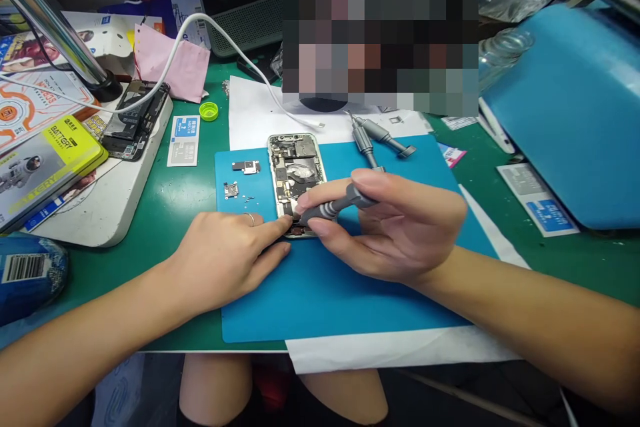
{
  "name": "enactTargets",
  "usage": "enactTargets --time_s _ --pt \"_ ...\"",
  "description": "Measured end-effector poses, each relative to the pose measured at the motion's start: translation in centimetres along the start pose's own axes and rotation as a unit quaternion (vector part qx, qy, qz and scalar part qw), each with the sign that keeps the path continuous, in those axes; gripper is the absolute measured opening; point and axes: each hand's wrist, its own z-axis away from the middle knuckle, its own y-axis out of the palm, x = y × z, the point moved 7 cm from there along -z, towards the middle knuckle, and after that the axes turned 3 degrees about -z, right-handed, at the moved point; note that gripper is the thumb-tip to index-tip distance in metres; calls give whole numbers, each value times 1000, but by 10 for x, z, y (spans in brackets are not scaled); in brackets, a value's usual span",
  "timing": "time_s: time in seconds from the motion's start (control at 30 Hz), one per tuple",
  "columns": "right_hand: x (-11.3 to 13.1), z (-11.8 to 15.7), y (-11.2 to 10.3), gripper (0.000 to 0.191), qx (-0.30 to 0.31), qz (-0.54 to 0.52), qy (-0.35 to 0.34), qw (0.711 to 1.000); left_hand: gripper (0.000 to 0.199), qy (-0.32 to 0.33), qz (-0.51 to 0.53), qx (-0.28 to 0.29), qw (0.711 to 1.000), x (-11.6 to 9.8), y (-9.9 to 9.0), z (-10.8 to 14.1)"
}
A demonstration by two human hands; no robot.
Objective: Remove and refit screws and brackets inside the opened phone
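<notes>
An opened smartphone (301,172) lies upright on a blue mat (340,293), its inner boards and parts exposed. My left hand (225,253) reaches in from the left. Its index finger is stretched out and touches the phone's lower left edge, with the thumb apart below. In my right hand (400,227) is a grey screwdriver (345,203), gripped between thumb and fingers and tilted toward the phone's lower end. My fingers hide the driver's tip. Left of the phone lie a small metal shield plate (247,167), another small metal part (231,190) and several tiny screws (250,199).
Two more grey screwdrivers (385,137) lie beyond the phone. A white cable (200,17) arches over the left side. Another opened phone (137,120) and a yellow battery box (55,167) rest at left. A blue case (560,113) stands at right.
</notes>
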Motion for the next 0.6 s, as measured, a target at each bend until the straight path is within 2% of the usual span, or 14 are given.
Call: enactTargets --time_s 0.33,0.6 --pt "-2 -2 -2 81 -27 9 -15 999 30 -2 6 -11 1000 0 -2 -1" --pt "-6 -2 -5 79 -41 -12 23 999 34 -9 34 -23 999 2 0 1"
